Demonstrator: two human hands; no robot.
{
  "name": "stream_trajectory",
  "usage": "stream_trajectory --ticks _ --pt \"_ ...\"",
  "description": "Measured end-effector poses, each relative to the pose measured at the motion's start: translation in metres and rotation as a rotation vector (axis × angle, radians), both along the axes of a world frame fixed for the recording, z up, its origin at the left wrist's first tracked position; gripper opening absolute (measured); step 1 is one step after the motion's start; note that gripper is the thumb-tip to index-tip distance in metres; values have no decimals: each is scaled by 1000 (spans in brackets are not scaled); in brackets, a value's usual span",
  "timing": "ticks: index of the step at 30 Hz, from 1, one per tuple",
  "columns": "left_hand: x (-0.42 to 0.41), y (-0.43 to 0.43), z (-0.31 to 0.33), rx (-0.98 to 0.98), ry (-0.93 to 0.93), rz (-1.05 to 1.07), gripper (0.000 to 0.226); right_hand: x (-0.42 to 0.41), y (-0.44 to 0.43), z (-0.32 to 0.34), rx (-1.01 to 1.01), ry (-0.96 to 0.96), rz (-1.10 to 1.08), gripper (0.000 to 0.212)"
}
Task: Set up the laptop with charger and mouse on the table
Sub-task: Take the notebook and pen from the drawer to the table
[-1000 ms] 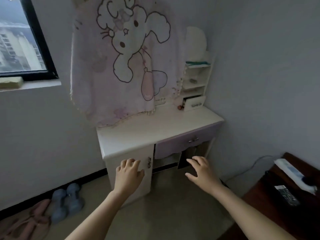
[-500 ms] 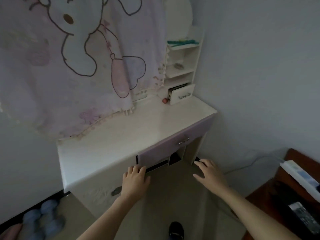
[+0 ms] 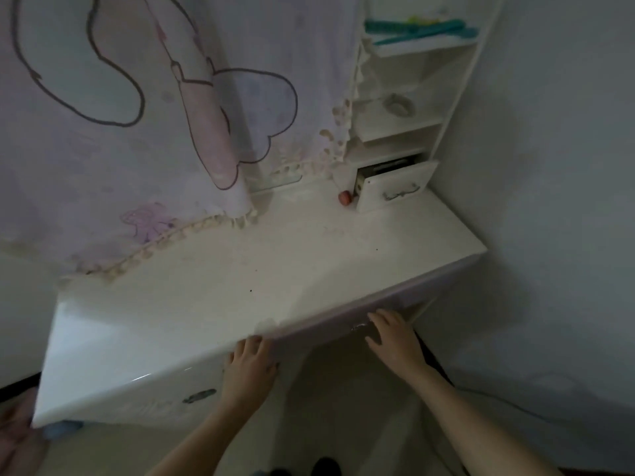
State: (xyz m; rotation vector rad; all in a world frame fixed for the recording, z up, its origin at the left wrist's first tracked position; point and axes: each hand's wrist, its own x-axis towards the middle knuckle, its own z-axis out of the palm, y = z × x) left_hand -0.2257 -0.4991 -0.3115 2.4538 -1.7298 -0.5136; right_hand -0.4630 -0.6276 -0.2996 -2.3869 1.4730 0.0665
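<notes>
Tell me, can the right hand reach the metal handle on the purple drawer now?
Probably yes. The right hand sits at the purple drawer front, its fingers right beside the metal handle, and nothing shows between them.

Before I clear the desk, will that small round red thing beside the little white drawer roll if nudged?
Probably: the small round red thing looks ball-shaped, loose on the glossy white desktop. Likely light, being so small. Material unclear.
</notes>
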Motion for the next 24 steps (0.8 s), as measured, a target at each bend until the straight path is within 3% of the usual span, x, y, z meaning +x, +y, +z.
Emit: stream_trajectory --ticks 5,10,18,24 --pt "6 -26 -29 -3 -81 -97 32 12 -42 -21 -69 5 95 43" --pt "2 -29 -48 -228 -126 -89 32 9 -63 -38 -170 94 162 55" --pt "-24 -36 -57 -267 -232 170 33 1 -82 -53 -299 105 356 57" --pt "-29 -46 -67 -237 -323 293 20 -5 -92 -68 -395 55 422 55"
